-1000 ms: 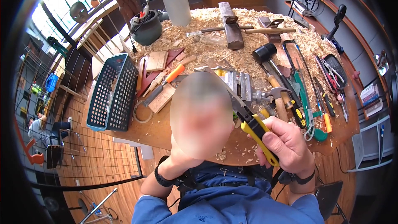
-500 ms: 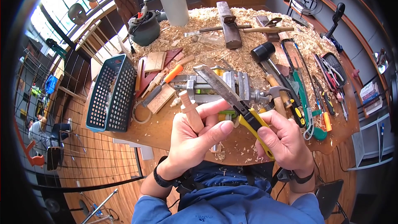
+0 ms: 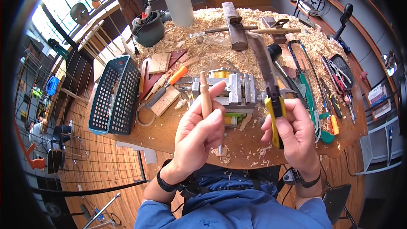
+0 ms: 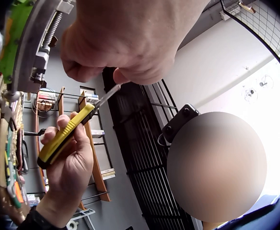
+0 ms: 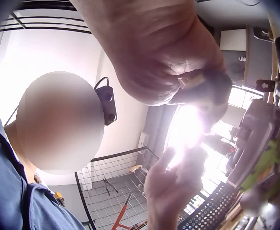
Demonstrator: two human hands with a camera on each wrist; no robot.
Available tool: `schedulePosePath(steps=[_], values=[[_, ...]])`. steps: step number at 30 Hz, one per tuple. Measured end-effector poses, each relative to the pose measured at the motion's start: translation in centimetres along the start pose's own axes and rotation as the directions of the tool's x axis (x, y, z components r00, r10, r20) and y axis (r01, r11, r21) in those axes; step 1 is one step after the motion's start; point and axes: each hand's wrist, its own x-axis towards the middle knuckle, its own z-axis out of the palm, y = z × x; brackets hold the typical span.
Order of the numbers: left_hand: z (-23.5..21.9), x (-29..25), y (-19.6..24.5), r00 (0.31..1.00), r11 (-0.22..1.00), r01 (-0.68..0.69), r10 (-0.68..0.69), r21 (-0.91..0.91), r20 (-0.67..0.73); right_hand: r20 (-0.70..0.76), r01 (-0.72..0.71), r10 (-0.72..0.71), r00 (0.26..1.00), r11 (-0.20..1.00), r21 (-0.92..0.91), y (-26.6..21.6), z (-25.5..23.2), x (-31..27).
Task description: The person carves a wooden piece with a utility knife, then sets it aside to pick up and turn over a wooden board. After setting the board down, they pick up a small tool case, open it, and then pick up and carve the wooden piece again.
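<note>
In my left hand (image 3: 196, 138) a slim carved wooden piece (image 3: 206, 97) stands nearly upright, pinched between thumb and fingers, with a narrower neck near its top. My right hand (image 3: 296, 133) grips a utility knife (image 3: 274, 121) by its yellow-and-black handle, the long grey blade pointing up and away from me. The two hands are apart, the blade well to the right of the wood. Behind them a metal bench vise (image 3: 243, 89) sits on the workbench (image 3: 165, 138). Glare in the right wrist view washes out the left hand's fingers (image 5: 176, 179).
A dark perforated basket (image 3: 111, 95) stands at the bench's left. An orange-handled chisel (image 3: 178, 75) lies beside wood blocks. Hammers, a green-handled saw (image 3: 311, 106) and pliers (image 3: 339, 74) fill the right side. Wood shavings (image 3: 203, 55) and wooden planes (image 3: 235, 27) cover the back.
The right hand has swung the knife blade away from the left hand, up and to the right. The left hand has turned the wooden piece more upright. A blurred oval no longer covers the left hand.
</note>
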Motion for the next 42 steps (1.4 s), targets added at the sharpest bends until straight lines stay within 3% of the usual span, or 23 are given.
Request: schedulePosePath(steps=[2,4,5,7,8,10,15,25,27,28,30,34,36,42], values=[[-0.2,0.1,0.0,0.995,0.962,0.078,-0.059,-0.261,0.079,0.042,-0.032,0.033,0.999,0.999,-0.027,-0.1,-0.7,0.0],[-0.1,0.2,0.0,0.993,0.969,0.098,-0.082,-0.228,0.082,0.019,0.098,-0.097,0.995,0.982,-0.161,0.3,-0.7,0.0],[-0.2,0.2,-0.2,0.992,0.976,0.097,-0.08,-0.195,0.093,0.019,0.097,-0.095,0.995,0.982,-0.161,0.2,-0.5,0.1],[-0.2,0.2,-0.4,0.991,0.982,0.099,-0.082,-0.163,0.105,0.006,0.256,-0.273,0.962,0.896,-0.363,-0.1,-0.1,0.3],[-0.1,0.1,-0.5,0.99,0.981,0.104,-0.087,-0.163,0.109,0.005,0.255,-0.272,0.962,0.896,-0.363,-0.3,-0.2,0.5],[0.1,0.0,-0.4,0.989,0.98,0.11,-0.092,-0.163,0.112,0.131,0.403,-0.393,0.91,0.771,-0.493,-0.6,-0.4,0.8],[0.3,-0.3,-0.5,0.986,0.992,0.1,-0.088,-0.081,0.14,0.142,0.388,-0.382,0.913,0.706,-0.593,-0.5,0.0,0.6],[-0.5,-0.6,-1.0,0.981,0.991,0.072,-0.049,-0.116,0.187,0.247,0.474,-0.423,0.872,0.604,-0.64,-0.2,-0.7,1.2],[0.2,-0.6,-1.0,0.994,0.996,0.022,-0.032,0.087,0.107,0.237,0.458,-0.402,0.884,0.647,-0.609,-0.1,-0.6,1.1],[0.4,-0.5,-1.2,0.994,0.996,0.024,-0.033,0.087,0.107,0.237,0.457,-0.401,0.885,0.648,-0.609,0.0,-0.6,1.1],[0.7,-0.4,-1.6,0.993,0.97,-0.104,0.091,0.22,0.07,0.233,0.449,-0.395,0.888,0.646,-0.617,0.1,-0.5,1.0],[0.6,-0.3,-1.9,0.994,0.954,-0.108,0.099,0.281,0.045,0.243,0.453,-0.394,0.886,0.627,-0.634,0.1,-0.5,1.0],[0.4,-0.1,-2.2,0.974,0.904,-0.227,0.218,0.364,0.065,0.243,0.455,-0.396,0.886,0.632,-0.627,0.2,-0.4,0.9],[0.5,-0.3,-2.3,0.975,0.883,-0.202,0.223,0.423,-0.001,0.239,0.449,-0.389,0.89,0.645,-0.619,0.2,-0.2,0.8]])
